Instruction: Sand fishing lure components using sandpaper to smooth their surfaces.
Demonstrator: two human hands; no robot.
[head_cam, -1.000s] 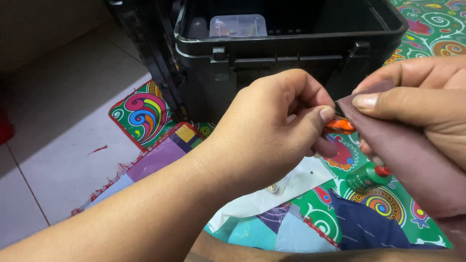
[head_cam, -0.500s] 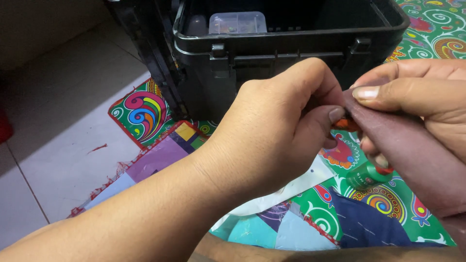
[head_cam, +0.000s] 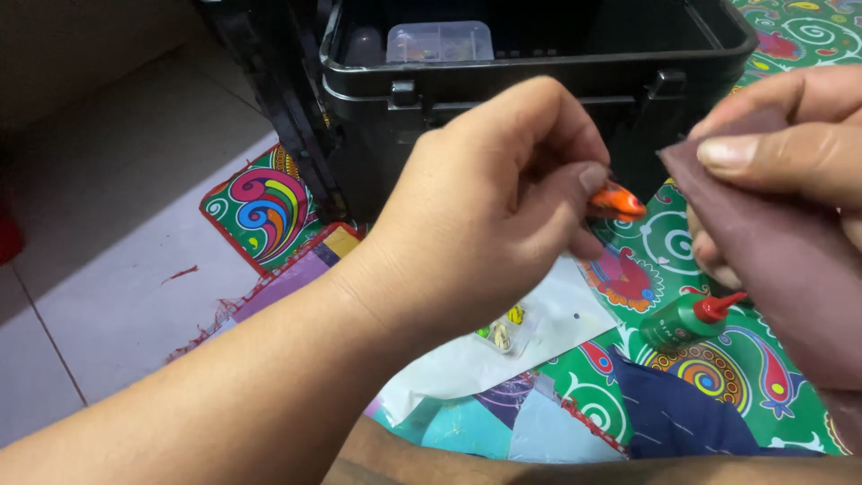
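Left hand (head_cam: pixel 503 207) pinches a small orange lure (head_cam: pixel 616 203) near the black box (head_cam: pixel 539 81); right hand (head_cam: pixel 781 162) clamps a brown cloth (head_cam: pixel 781 269) just beside it, not touching; wiping apparently unfinished; green bottle (head_cam: pixel 687 321) lies below.

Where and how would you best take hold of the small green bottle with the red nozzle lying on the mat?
Probably by the green body of the green bottle, pinched across its width from above. It lies on its side on the patterned mat, red nozzle pointing up-right, apart from both hands. The body is its widest part; the nozzle tapers and looks too slim for a sure hold.
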